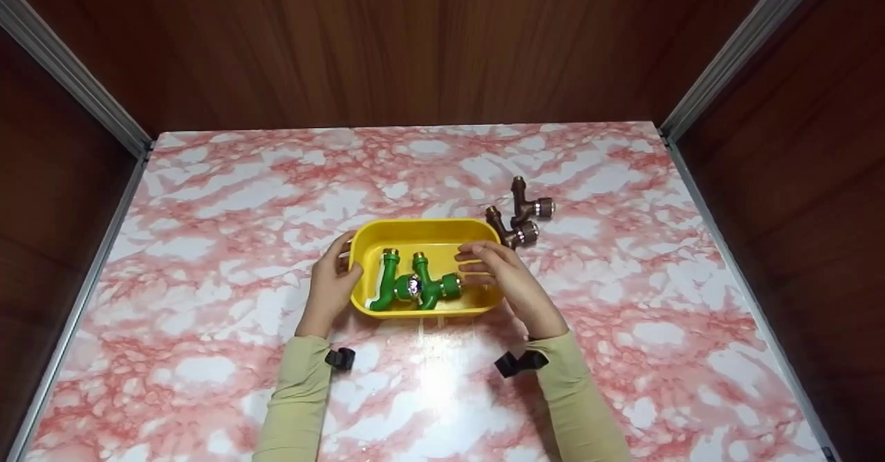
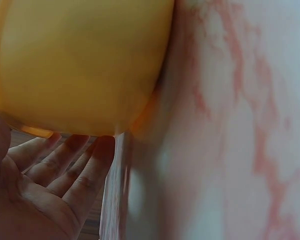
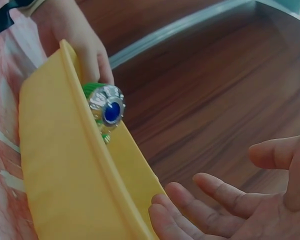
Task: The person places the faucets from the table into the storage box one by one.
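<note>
A yellow plastic tub [image 1: 425, 313] stands on the table with two green taps inside. The left green tap [image 1: 387, 282] and the right green tap [image 1: 427, 289] lie side by side, brass threaded ends toward the back. In the right wrist view, a chrome knob with a blue centre [image 3: 111, 111] shows above the rim. My left hand [image 1: 332, 285] grips the tub's left end, thumb at the rim and fingers along the outer wall. Over the right end hovers my right hand [image 1: 508, 275], fingers spread and holding nothing, near the right tap's handle.
Just behind the tub's right corner lie two brown taps, the nearer brown tap [image 1: 513, 232] close to the rim and the farther brown tap [image 1: 529, 205] beyond it. The red-and-white marbled table [image 1: 228, 241] is enclosed by dark wood panels [image 1: 415, 47] at the back and sides.
</note>
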`<action>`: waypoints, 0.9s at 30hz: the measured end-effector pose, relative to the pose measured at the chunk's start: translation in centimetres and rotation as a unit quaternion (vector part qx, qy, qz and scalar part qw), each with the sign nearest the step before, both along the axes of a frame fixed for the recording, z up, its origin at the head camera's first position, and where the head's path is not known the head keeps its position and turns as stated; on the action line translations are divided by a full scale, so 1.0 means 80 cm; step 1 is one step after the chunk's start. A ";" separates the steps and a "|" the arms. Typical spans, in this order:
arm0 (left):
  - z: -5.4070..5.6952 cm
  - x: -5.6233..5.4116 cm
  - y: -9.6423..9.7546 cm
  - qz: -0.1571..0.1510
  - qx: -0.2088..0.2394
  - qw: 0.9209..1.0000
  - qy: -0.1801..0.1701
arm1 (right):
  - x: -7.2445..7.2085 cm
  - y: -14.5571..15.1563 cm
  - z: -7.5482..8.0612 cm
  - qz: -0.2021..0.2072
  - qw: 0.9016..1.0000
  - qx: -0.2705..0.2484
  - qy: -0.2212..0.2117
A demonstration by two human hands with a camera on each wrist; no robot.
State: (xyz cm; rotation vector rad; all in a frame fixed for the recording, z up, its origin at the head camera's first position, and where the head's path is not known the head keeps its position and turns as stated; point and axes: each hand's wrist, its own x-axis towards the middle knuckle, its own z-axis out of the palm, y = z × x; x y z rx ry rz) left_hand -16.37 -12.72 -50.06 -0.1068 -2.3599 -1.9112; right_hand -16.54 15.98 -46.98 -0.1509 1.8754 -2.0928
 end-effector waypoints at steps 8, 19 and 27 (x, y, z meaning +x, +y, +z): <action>0.002 0.000 0.000 0.000 -0.001 1.000 -0.001 | 0.000 0.013 0.000 -0.012 1.000 -0.004 -0.007; 0.001 0.000 0.001 0.002 -0.006 1.000 -0.005 | 0.001 0.025 0.005 -0.029 0.999 -0.009 -0.014; 0.001 0.001 0.001 0.000 -0.003 1.000 -0.008 | 0.002 0.038 0.009 -0.047 0.999 -0.012 -0.015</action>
